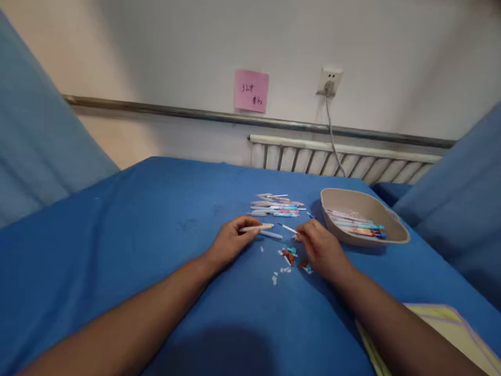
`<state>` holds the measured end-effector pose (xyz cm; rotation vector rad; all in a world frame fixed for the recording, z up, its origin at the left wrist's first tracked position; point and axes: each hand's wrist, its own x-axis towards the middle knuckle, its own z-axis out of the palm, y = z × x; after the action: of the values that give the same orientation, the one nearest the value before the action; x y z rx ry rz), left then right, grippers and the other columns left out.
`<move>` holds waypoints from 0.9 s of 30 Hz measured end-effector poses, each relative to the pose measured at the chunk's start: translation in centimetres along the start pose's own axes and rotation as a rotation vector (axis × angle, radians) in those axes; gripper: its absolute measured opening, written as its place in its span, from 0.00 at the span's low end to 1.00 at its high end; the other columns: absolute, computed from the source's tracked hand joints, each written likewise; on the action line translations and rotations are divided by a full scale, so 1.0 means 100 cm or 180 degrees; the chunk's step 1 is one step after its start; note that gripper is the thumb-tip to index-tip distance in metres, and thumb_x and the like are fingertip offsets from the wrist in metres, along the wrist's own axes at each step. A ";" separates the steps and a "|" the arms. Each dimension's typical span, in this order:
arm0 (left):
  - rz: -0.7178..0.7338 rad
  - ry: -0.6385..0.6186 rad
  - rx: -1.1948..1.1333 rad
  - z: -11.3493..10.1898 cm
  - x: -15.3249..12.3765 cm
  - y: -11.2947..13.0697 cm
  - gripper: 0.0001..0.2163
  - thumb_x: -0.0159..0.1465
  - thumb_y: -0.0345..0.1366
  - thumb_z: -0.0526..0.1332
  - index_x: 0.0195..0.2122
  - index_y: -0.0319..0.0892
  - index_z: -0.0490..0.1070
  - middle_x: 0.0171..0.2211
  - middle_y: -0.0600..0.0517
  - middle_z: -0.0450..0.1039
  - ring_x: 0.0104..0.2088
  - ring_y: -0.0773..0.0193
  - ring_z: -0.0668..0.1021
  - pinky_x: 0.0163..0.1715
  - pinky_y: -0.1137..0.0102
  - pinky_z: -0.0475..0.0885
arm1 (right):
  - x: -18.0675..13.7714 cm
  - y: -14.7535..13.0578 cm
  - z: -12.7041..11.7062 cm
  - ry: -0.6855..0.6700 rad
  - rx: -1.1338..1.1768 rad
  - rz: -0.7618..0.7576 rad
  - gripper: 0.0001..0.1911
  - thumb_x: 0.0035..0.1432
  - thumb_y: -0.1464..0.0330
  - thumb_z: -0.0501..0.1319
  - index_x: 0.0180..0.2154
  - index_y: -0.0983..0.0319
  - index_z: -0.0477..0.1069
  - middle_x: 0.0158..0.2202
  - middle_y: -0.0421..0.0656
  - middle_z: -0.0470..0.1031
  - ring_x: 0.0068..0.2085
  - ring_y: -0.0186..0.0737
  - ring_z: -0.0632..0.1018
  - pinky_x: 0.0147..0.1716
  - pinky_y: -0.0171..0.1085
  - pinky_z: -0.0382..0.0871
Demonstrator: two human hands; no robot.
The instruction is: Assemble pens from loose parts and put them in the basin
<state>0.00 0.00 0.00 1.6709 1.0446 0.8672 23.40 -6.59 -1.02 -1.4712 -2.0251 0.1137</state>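
Blue cloth (156,209) beneath inward-angled hands (230,241)

A row of pens (276,207) lay on the bench (156,203) behind the left hand (234,243) and the right hand (323,248). In the left hand was a pen (263,227), in the right a stick (288,228). To the right stood a basin (352,201) (with more pens (358,225) in it). Scraps (288,257) lay between the hands, nearer the right; a cloth (438,316) lay at near right, under the forearm. Behind the bench was a radiator (301,156).

White stick (289,228) partly hidden, yellow cloth (454,321) cropped
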 end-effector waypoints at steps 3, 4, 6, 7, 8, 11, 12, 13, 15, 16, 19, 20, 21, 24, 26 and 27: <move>0.0115 0.0252 0.0253 0.000 -0.002 0.003 0.13 0.53 0.41 0.63 0.36 0.38 0.73 0.33 0.50 0.75 0.33 0.64 0.75 0.35 0.71 0.69 | -0.001 0.004 0.002 -0.0002 0.0081 -0.0035 0.07 0.63 0.71 0.50 0.39 0.62 0.66 0.35 0.45 0.67 0.37 0.41 0.72 0.37 0.38 0.66; 0.0149 0.0315 0.0308 0.000 -0.003 0.004 0.13 0.53 0.41 0.63 0.36 0.38 0.73 0.33 0.51 0.75 0.33 0.64 0.75 0.35 0.71 0.69 | -0.001 0.005 0.002 -0.0003 0.0106 -0.0050 0.07 0.63 0.71 0.50 0.38 0.62 0.65 0.35 0.45 0.67 0.37 0.40 0.72 0.37 0.38 0.66; 0.0217 0.0405 0.0380 0.000 -0.003 0.004 0.11 0.52 0.40 0.64 0.34 0.38 0.74 0.33 0.51 0.75 0.32 0.64 0.75 0.36 0.71 0.69 | -0.002 0.006 0.003 -0.0006 0.0149 -0.0087 0.07 0.63 0.71 0.50 0.38 0.61 0.65 0.35 0.45 0.67 0.37 0.40 0.72 0.38 0.38 0.66; 0.0246 0.0444 0.0385 0.000 -0.003 0.004 0.11 0.52 0.39 0.64 0.34 0.38 0.74 0.32 0.51 0.75 0.32 0.64 0.75 0.35 0.71 0.69 | -0.002 0.007 0.003 -0.0006 0.0172 -0.0110 0.07 0.63 0.71 0.50 0.38 0.61 0.65 0.35 0.44 0.67 0.37 0.40 0.72 0.38 0.38 0.66; 0.0271 0.0472 0.0378 0.000 -0.002 0.004 0.11 0.52 0.39 0.64 0.33 0.38 0.74 0.32 0.51 0.75 0.32 0.65 0.75 0.35 0.71 0.69 | -0.002 0.007 0.003 -0.0004 0.0192 -0.0128 0.07 0.63 0.71 0.50 0.39 0.61 0.65 0.36 0.44 0.68 0.37 0.40 0.72 0.38 0.38 0.66; 0.0353 0.0493 0.0347 -0.001 -0.001 0.003 0.11 0.53 0.39 0.64 0.33 0.38 0.74 0.32 0.51 0.75 0.32 0.65 0.74 0.34 0.72 0.68 | -0.003 0.008 0.003 -0.0001 0.0212 -0.0165 0.07 0.63 0.71 0.50 0.39 0.60 0.65 0.36 0.44 0.68 0.37 0.39 0.72 0.38 0.38 0.66; 0.0374 0.0490 0.0341 -0.002 -0.001 0.003 0.11 0.53 0.39 0.64 0.33 0.38 0.74 0.32 0.51 0.75 0.31 0.65 0.74 0.34 0.72 0.68 | -0.003 0.008 0.003 -0.0001 0.0212 -0.0172 0.07 0.63 0.71 0.50 0.39 0.60 0.65 0.36 0.44 0.68 0.37 0.39 0.72 0.37 0.38 0.66; 0.0385 0.0476 0.0344 -0.002 -0.001 0.003 0.11 0.52 0.39 0.64 0.33 0.38 0.74 0.31 0.51 0.75 0.31 0.65 0.74 0.33 0.72 0.68 | -0.004 0.008 0.003 -0.0002 0.0211 -0.0172 0.07 0.63 0.71 0.50 0.39 0.60 0.65 0.36 0.44 0.68 0.37 0.39 0.72 0.37 0.37 0.66; 0.0379 0.0441 0.0383 -0.004 -0.001 0.006 0.11 0.52 0.39 0.64 0.33 0.38 0.75 0.30 0.51 0.74 0.31 0.65 0.73 0.32 0.73 0.67 | -0.004 0.008 0.003 0.0006 0.0207 -0.0160 0.07 0.62 0.71 0.50 0.38 0.60 0.65 0.35 0.44 0.68 0.37 0.39 0.72 0.37 0.37 0.66; 0.0358 0.0426 0.0416 -0.005 -0.002 0.008 0.11 0.52 0.39 0.64 0.32 0.38 0.75 0.29 0.51 0.74 0.30 0.66 0.73 0.31 0.73 0.67 | -0.004 0.007 0.003 0.0009 0.0203 -0.0147 0.07 0.62 0.71 0.50 0.38 0.60 0.65 0.35 0.44 0.68 0.36 0.39 0.72 0.37 0.37 0.66; 0.0248 0.0343 0.0538 -0.008 -0.002 0.015 0.10 0.52 0.40 0.63 0.30 0.38 0.74 0.26 0.53 0.72 0.27 0.67 0.71 0.28 0.74 0.65 | -0.003 0.007 0.002 0.0009 0.0190 -0.0117 0.07 0.62 0.71 0.50 0.39 0.61 0.66 0.35 0.44 0.68 0.37 0.39 0.72 0.37 0.38 0.66; 0.0206 0.0305 0.0579 -0.009 -0.002 0.018 0.10 0.52 0.40 0.63 0.29 0.38 0.74 0.24 0.54 0.71 0.25 0.68 0.70 0.27 0.74 0.64 | -0.003 0.007 0.002 0.0008 0.0194 -0.0119 0.07 0.62 0.71 0.50 0.39 0.61 0.66 0.35 0.44 0.68 0.37 0.39 0.72 0.37 0.38 0.66; 0.0165 0.0254 0.0616 -0.010 -0.002 0.019 0.09 0.52 0.40 0.63 0.29 0.38 0.74 0.23 0.55 0.70 0.24 0.69 0.69 0.25 0.75 0.63 | -0.002 0.006 0.002 0.0011 0.0200 -0.0127 0.07 0.62 0.71 0.50 0.39 0.61 0.66 0.35 0.44 0.68 0.37 0.39 0.72 0.37 0.38 0.66; 0.0103 0.0096 0.0729 -0.011 0.000 0.016 0.08 0.52 0.37 0.62 0.28 0.38 0.72 0.20 0.57 0.65 0.21 0.72 0.65 0.22 0.76 0.59 | -0.002 0.007 0.002 0.0030 0.0205 -0.0151 0.07 0.62 0.71 0.50 0.39 0.60 0.66 0.35 0.44 0.68 0.37 0.39 0.72 0.37 0.38 0.66; 0.0146 -0.0002 0.0799 -0.012 0.002 0.009 0.06 0.52 0.36 0.61 0.28 0.38 0.71 0.20 0.58 0.63 0.21 0.72 0.63 0.21 0.76 0.58 | -0.002 0.007 0.003 0.0029 0.0185 -0.0165 0.07 0.62 0.71 0.50 0.38 0.60 0.66 0.35 0.44 0.68 0.36 0.39 0.72 0.36 0.38 0.66; 0.0168 -0.0077 0.0836 -0.012 0.003 0.005 0.06 0.51 0.35 0.61 0.28 0.38 0.71 0.20 0.58 0.62 0.21 0.72 0.63 0.22 0.76 0.58 | -0.002 0.007 0.003 0.0020 0.0172 -0.0168 0.07 0.62 0.71 0.50 0.38 0.60 0.66 0.35 0.44 0.68 0.36 0.39 0.72 0.36 0.38 0.66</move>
<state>-0.79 0.56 0.86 1.9302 1.1408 0.7664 23.89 -6.44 -1.62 -1.3822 -2.0385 0.1406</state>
